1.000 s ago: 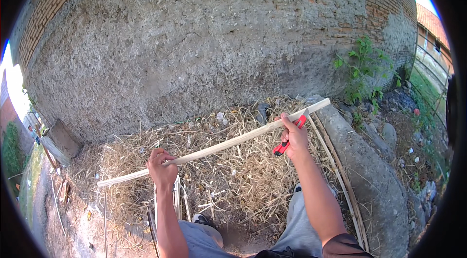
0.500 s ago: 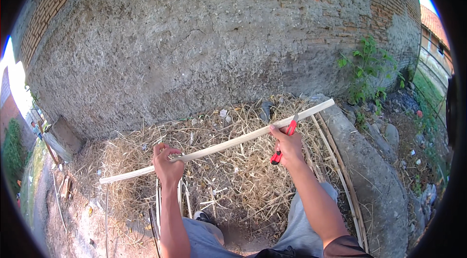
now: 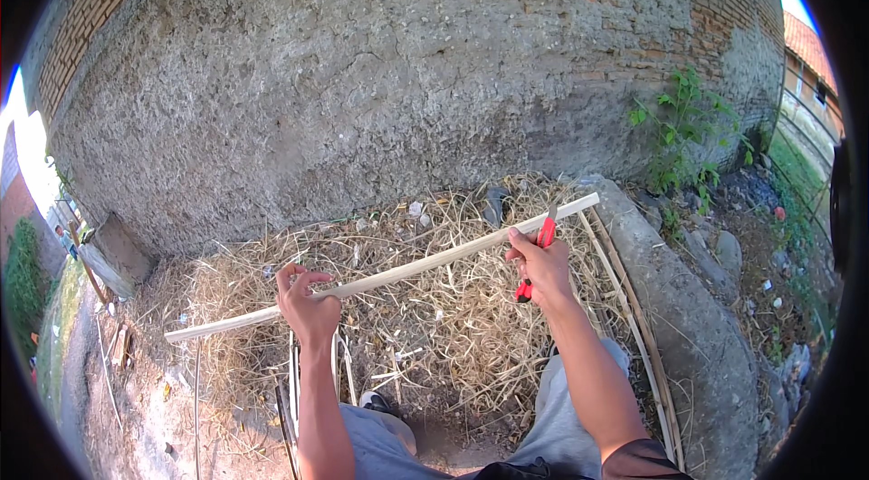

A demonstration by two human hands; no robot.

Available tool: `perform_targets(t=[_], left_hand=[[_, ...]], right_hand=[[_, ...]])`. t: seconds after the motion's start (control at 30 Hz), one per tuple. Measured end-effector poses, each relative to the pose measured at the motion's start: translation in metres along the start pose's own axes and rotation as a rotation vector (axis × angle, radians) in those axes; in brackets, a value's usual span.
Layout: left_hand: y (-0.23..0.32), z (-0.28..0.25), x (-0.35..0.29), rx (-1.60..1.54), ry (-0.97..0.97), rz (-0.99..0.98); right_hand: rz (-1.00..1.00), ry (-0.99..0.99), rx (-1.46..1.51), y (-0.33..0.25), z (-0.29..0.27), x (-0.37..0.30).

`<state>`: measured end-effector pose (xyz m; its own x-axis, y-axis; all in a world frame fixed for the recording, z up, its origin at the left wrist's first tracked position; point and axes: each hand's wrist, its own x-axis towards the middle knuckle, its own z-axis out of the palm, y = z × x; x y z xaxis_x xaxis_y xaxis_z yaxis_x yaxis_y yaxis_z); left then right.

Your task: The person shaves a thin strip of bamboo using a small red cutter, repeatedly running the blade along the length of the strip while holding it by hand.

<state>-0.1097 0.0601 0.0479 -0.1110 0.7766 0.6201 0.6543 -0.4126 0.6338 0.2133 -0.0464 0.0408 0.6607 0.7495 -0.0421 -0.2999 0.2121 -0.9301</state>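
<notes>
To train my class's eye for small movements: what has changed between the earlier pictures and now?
The long, pale wooden strip has shifted left, more of it now beyond the left hand. In the right hand, the red-and-black utility knife stands more upright than at first. Nothing was let go; both hands stay on the strip. The rough grey wall looks unchanged.

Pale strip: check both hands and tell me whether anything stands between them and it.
Nothing visible stands between the left hand and the pale strip; its fingers grip it. The right hand reaches it too, thumb against the strip, though the red cutter in that hand overlaps the strip just right of the thumb.
</notes>
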Motion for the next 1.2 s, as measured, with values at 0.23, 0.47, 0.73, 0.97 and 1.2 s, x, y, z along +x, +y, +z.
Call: perform_targets(t=[0.23, 0.47, 0.73, 0.97, 1.2], left_hand=[[0.003, -0.003, -0.003, 0.164, 0.065, 0.094], [0.008, -0.002, -0.005, 0.169, 0.063, 0.122], [0.002, -0.003, -0.003, 0.117, 0.074, 0.138], [-0.003, -0.002, 0.001, 0.028, 0.044, 0.043], [-0.004, -0.005, 0.002, 0.094, 0.018, -0.019]], right_hand=[[-0.264, -0.148, -0.653, 0.008, -0.015, 0.005], [-0.391, -0.114, -0.977, 0.006, -0.006, 0.008], [-0.419, -0.184, -1.228, 0.017, 0.003, 0.015], [-0.493, -0.09, -1.182, 0.022, 0.0, 0.023], [-0.475, 0.054, -0.986, 0.006, -0.001, 0.021]])
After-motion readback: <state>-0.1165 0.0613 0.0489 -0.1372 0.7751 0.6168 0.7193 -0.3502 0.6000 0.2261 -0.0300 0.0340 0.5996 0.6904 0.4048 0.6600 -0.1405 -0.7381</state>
